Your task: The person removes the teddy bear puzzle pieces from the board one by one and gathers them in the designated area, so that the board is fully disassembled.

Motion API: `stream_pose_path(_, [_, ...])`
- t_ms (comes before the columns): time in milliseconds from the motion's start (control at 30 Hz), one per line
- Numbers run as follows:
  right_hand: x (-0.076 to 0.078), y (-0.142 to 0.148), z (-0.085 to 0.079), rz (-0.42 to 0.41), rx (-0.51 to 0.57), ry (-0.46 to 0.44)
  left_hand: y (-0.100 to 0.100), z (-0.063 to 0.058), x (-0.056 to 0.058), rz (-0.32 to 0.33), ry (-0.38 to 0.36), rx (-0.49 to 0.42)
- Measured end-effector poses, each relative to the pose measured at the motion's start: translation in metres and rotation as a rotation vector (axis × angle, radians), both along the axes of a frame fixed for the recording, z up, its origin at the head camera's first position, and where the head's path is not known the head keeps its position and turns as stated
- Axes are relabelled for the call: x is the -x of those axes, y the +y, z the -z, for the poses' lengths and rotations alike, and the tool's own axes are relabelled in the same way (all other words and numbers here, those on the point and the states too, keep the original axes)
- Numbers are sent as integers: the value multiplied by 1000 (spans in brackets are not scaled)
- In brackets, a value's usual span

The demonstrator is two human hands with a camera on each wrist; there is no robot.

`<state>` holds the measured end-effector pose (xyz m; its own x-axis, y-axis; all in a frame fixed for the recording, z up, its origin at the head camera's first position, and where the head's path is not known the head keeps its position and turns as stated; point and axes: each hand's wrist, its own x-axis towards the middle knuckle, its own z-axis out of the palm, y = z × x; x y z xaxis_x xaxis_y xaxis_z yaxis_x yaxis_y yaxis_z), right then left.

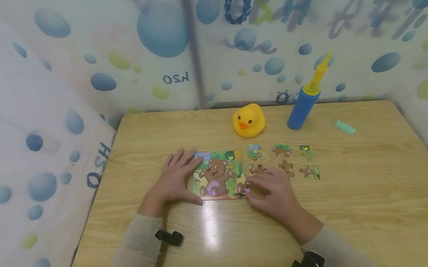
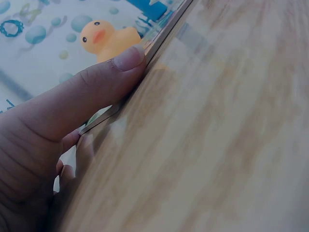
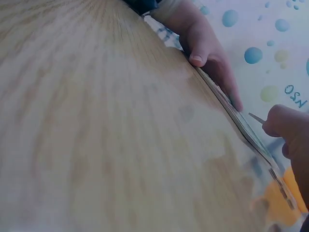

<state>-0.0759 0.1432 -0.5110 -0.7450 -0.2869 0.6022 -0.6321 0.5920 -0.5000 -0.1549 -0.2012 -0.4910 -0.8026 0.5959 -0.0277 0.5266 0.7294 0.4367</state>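
A puzzle board [image 1: 216, 177] with a picture of a brown bear lies flat on the table. Spread fingers of my left hand [image 1: 173, 181] rest along its left edge, thumb at the near corner; the left wrist view shows the thumb [image 2: 108, 77] against the board's edge. At the board's right side, my right hand [image 1: 278, 194] pinches a puzzle piece [image 3: 256, 118], tilted above the board in the right wrist view. Beyond that hand lie several loose pieces, among them a green-topped piece [image 1: 282, 150] and a plain brown piece [image 1: 286, 168]; the hand partly covers another brown piece [image 1: 257, 169].
A yellow rubber duck [image 1: 249, 121] sits behind the loose pieces. To its right stands a blue hand pump [image 1: 302, 108] with a yellow nozzle. A mint toy brick [image 1: 345, 127] lies farther right. A printed curtain [image 1: 171, 92] hangs behind the wooden table [image 1: 375, 204].
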Motion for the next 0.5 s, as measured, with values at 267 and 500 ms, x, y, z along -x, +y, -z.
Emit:
stream_pose_path(267, [-8,24,2,-30,24,-69,-1,0,-1,-13,-18,4])
stream_pose_path(500, [-18,40,1,-27,8,-124,0,2,0,-15,-20,3])
